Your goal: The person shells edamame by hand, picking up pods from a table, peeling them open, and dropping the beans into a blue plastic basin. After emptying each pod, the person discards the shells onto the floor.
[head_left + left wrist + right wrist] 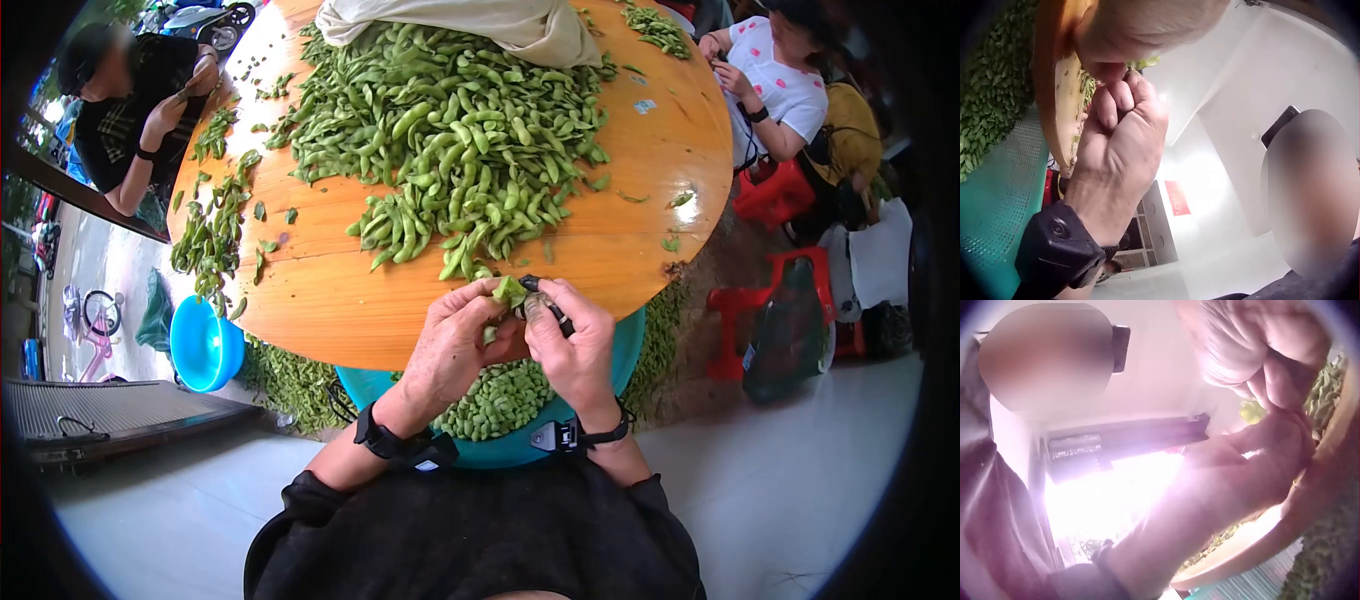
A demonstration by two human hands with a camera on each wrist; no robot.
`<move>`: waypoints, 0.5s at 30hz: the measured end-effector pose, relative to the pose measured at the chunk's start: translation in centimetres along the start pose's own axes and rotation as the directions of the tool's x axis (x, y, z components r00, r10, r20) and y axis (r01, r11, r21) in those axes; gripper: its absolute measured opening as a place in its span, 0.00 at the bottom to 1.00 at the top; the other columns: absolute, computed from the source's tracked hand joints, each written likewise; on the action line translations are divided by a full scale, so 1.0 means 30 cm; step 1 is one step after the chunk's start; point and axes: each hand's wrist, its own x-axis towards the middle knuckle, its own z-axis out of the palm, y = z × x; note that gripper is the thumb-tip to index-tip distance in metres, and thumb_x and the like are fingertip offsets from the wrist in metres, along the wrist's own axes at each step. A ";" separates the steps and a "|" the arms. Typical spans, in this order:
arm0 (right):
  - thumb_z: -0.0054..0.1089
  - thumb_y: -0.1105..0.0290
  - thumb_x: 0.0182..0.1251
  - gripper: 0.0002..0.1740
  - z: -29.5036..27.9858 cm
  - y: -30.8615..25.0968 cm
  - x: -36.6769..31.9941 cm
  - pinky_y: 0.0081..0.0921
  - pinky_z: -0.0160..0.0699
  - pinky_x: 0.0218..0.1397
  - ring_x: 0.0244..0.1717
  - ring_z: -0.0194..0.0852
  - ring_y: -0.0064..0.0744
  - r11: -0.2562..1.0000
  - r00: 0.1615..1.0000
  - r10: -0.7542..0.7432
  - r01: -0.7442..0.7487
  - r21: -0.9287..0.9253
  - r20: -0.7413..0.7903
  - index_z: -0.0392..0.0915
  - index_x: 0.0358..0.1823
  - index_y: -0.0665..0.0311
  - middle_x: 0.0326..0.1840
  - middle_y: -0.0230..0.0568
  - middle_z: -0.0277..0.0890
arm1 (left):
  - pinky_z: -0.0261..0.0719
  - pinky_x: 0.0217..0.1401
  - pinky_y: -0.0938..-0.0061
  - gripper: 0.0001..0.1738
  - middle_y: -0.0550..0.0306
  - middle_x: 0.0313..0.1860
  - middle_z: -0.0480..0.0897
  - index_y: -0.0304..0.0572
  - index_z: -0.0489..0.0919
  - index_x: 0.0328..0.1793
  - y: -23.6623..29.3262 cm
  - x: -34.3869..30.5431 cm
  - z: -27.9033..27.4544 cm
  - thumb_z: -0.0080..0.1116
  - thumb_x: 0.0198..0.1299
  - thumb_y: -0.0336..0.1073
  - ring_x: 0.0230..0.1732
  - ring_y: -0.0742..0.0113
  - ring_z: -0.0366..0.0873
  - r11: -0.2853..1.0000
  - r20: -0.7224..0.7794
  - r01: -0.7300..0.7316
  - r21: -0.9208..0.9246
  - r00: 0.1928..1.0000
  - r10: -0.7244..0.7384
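My left hand (455, 340) pinches a green soybean pod (510, 292) at the table's near edge. Facing it, my right hand (572, 335) has its fingers curled at the same pod, with black material (530, 283) about its fingertips. A pale green bean (489, 335) shows beside the left fingertips. Below both hands, a teal perforated basin (362, 388) holds many shelled green beans (495, 402). In the wrist views the fingers hide most of the pod, leaving a bit of its green (1251, 412) in sight.
A large heap of pods (440, 130) covers the middle of the wooden table (330, 310), partly under a cloth sack (470, 28). People sit at the far left and right. A blue basin (205, 345) stands left, red stools (775, 195) right. Pods and husks (290, 385) lie on the floor.
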 end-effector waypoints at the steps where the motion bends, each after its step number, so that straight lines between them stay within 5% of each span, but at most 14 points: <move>1: 0.58 0.78 0.69 0.11 -0.010 -0.006 0.000 0.22 0.69 0.24 0.22 0.72 0.23 1.000 1.000 0.000 0.000 -0.001 -0.003 0.78 0.49 0.76 0.28 0.38 0.74 | 0.71 0.28 0.81 0.12 0.63 0.31 0.77 0.36 0.80 0.53 0.017 -0.006 -0.015 0.48 0.70 0.30 0.28 0.78 0.70 0.996 0.038 0.023 0.080 0.999 -0.026; 3: 0.55 0.76 0.73 0.12 -0.038 -0.025 -0.002 0.16 0.63 0.22 0.20 0.64 0.14 0.838 0.930 0.308 -0.366 0.404 0.203 0.78 0.52 0.76 0.23 0.29 0.70 | 0.67 0.26 0.82 0.11 0.63 0.28 0.76 0.35 0.80 0.53 0.022 -0.010 -0.021 0.49 0.70 0.30 0.26 0.79 0.68 0.986 0.073 0.043 0.161 0.996 -0.056; 7: 0.54 0.75 0.74 0.12 -0.057 -0.025 0.005 0.14 0.60 0.22 0.20 0.62 0.11 0.745 0.885 0.349 -0.462 0.481 0.308 0.78 0.53 0.75 0.22 0.26 0.67 | 0.64 0.26 0.82 0.13 0.63 0.25 0.74 0.33 0.81 0.54 0.016 -0.015 -0.013 0.48 0.68 0.27 0.24 0.78 0.67 0.990 0.017 0.030 0.135 0.999 -0.033; 8: 0.54 0.75 0.74 0.12 -0.047 -0.024 -0.004 0.14 0.60 0.22 0.20 0.62 0.11 0.746 0.886 0.348 -0.460 0.482 0.307 0.78 0.53 0.75 0.22 0.26 0.67 | 0.66 0.27 0.81 0.14 0.63 0.25 0.74 0.33 0.81 0.54 0.017 -0.016 -0.010 0.48 0.67 0.27 0.24 0.77 0.68 0.990 0.012 0.034 0.136 0.999 -0.036; 10: 0.55 0.75 0.74 0.11 -0.015 -0.022 -0.027 0.14 0.61 0.22 0.21 0.64 0.12 0.998 0.992 0.023 -0.030 0.055 0.125 0.79 0.52 0.74 0.24 0.26 0.68 | 0.67 0.29 0.80 0.15 0.63 0.25 0.74 0.32 0.81 0.53 0.011 -0.027 0.014 0.47 0.67 0.27 0.25 0.76 0.68 0.996 -0.001 0.023 0.088 1.000 -0.023; 14: 0.56 0.75 0.73 0.11 -0.029 -0.046 -0.025 0.15 0.63 0.23 0.21 0.66 0.12 0.995 0.991 0.029 -0.041 0.087 0.128 0.80 0.52 0.73 0.26 0.26 0.69 | 0.71 0.34 0.76 0.16 0.62 0.29 0.77 0.31 0.80 0.54 -0.022 -0.023 0.001 0.46 0.65 0.28 0.26 0.74 0.70 1.000 -0.016 -0.009 0.002 1.000 0.009; 15: 0.56 0.75 0.73 0.11 -0.035 -0.059 -0.022 0.15 0.63 0.23 0.21 0.66 0.12 0.972 0.980 0.110 -0.141 0.189 0.163 0.80 0.52 0.73 0.25 0.26 0.69 | 0.71 0.34 0.76 0.16 0.62 0.29 0.77 0.31 0.80 0.54 -0.024 -0.022 0.003 0.46 0.65 0.28 0.26 0.74 0.70 1.000 -0.014 -0.007 0.003 1.000 0.007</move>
